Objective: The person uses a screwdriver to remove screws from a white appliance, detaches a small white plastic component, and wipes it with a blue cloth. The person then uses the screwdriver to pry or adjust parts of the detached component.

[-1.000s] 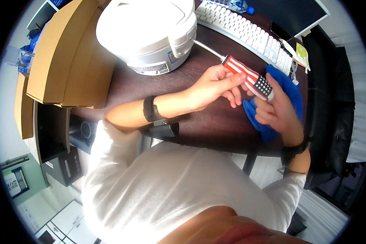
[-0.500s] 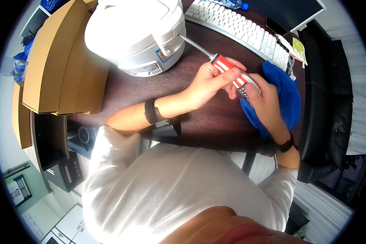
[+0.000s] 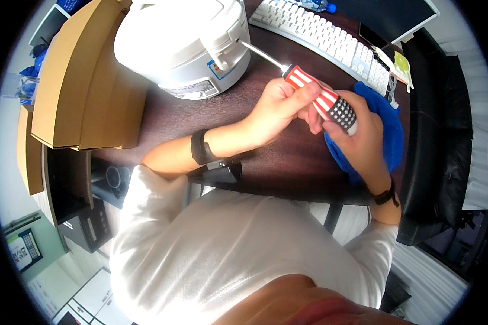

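A screwdriver (image 3: 300, 77) with a red-and-white striped handle, dark and starred at its butt, slants between my hands and a white rice cooker (image 3: 173, 49). Its metal shaft reaches the cooker's side by the handle pivot; whether the tip sits in a screw is too small to tell. My left hand (image 3: 282, 108) is closed round the front of the screwdriver handle, thumb on top. At the butt end, my right hand (image 3: 360, 127) grips with thumb and fingers on either side. A blue cloth (image 3: 391, 130) lies crumpled behind my right hand.
Cardboard boxes (image 3: 87, 81) stand at the left of the dark table (image 3: 200, 116). A white keyboard (image 3: 320, 38) lies beyond my hands, with a monitor (image 3: 401, 16) behind it. A black object (image 3: 222, 172) sits at the near table edge, below my left forearm.
My right hand has shifted slightly right and turned round the screwdriver's butt, baring more of the starred part. My left hand keeps its hold, and the shaft still meets the cooker.
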{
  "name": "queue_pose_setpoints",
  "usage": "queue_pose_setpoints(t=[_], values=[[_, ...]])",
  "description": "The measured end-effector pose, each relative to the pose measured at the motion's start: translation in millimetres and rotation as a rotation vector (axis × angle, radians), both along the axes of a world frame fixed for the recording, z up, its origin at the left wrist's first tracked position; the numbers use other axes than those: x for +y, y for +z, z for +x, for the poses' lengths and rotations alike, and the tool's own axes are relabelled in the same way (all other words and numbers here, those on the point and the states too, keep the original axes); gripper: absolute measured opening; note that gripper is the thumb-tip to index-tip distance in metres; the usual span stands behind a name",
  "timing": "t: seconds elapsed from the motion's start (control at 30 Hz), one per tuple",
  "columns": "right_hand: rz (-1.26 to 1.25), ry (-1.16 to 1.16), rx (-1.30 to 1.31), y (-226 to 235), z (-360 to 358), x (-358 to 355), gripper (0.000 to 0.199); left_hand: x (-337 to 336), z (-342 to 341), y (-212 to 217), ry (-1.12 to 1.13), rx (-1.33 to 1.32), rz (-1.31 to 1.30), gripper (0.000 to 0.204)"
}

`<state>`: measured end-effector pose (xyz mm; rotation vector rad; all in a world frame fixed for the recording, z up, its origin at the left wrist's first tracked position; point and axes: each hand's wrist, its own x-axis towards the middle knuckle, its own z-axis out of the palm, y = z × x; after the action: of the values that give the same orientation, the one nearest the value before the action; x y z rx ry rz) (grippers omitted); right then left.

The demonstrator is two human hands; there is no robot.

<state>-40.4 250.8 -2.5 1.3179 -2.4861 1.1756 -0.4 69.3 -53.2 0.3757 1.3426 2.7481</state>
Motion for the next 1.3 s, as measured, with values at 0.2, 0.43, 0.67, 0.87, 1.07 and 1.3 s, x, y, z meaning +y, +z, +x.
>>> queue_pose_setpoints(t=[0.2,0.43,0.67,0.87,1.07,1.3], values=[[0.001,0.007,-0.149,17.5,-7.1,-6.3,0.03,-10.7,-2.3,6.4,-0.015,0.025,0.069,0.047],[-0.12,-0.067,-0.335,10.4,-11.3,-14.0,0.033,-8.9,-9.6,3.2,0.027,0.023,0.104,0.043],[0.106,0.013,0.077,4.0,-7.3,-20.1,0.044,-10.6,-1.9,4.7,0.121,-0.018,0.027,0.047],[-0.031,0.119,-0.286,10.3,-7.4,-30.3,0.025,-12.4,-3.9,4.6,0.063,0.041,0.043,0.051],[-0.212,0.079,-1.314,15.4,-14.6,-30.0,0.026,-16.7,-1.0,7.4,0.073,-0.02,0.075,0.045],[-0.057,0.02,0.098,0.1,0.9,-29.6,0.039,-14.1,1.1,10.3,0.152,-0.024,0.069,0.038]])
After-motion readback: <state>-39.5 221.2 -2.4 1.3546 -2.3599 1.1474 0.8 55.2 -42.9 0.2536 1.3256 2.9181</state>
